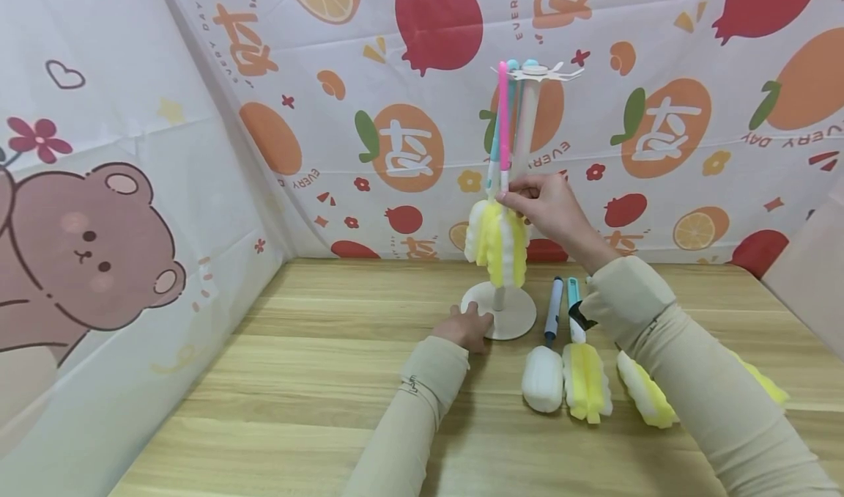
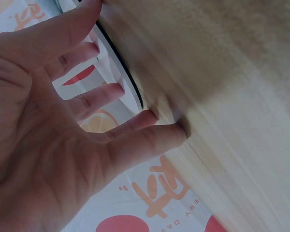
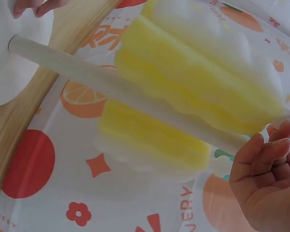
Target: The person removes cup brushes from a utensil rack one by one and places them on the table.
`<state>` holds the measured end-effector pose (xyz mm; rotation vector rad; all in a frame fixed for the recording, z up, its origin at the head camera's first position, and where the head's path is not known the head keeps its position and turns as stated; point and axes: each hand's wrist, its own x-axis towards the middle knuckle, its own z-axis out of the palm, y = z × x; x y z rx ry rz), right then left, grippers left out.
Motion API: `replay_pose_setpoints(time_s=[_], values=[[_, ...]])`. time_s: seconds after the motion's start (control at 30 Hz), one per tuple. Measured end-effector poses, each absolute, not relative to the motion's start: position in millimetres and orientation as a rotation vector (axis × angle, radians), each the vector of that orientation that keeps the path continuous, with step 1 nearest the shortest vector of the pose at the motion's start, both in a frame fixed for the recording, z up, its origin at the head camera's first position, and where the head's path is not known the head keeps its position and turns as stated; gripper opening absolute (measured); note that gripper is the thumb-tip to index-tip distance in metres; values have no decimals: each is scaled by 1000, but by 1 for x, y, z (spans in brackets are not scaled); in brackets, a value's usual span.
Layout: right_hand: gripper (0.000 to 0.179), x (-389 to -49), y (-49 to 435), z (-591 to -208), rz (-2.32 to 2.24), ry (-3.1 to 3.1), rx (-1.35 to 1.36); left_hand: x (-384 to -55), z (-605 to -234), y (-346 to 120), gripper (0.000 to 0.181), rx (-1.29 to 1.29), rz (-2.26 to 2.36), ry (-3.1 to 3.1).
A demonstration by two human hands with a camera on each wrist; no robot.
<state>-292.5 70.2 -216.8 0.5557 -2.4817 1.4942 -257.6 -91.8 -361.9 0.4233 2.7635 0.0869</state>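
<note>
We note the left hand [image 1: 464,328] at the near left edge of the white stand's [image 1: 519,322] round base, fingers extended, unclenched. To its right we record the pink-handled brush [image 1: 504,145] beside the pole, long axis nearly vertical, handle up, sponge end down. The right hand [image 1: 554,207] pinches its handle just above the sponge. Farther right, a white-headed brush [image 1: 543,380] lies with its handle pointing far.

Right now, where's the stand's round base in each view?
Head: round base right of centre, lower half.
Left wrist: round base upper half, left of centre, partly behind the left hand.
Right wrist: round base in the top-left corner, cut off.
Shared landmark: left hand, at the base's edge.
</note>
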Motion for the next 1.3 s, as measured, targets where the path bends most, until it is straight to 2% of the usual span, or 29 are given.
replay_pose_setpoints(time_s=[0.47, 0.73, 1.07, 1.3], values=[[28, -291, 66, -210, 1416, -2511, 579, -256, -362, -91, 36, 428, 77, 2769], [27, -283, 63, -210, 1345, -2556, 685, -257, -363, -91, 36, 401, 73, 2770], [22, -270, 80, -215, 1328, -2530, 775, -258, -362, -91, 32, 412, 93, 2782], [23, -266, 96, -222, 1349, -2560, 728, -258, -363, -91, 30, 417, 95, 2779]])
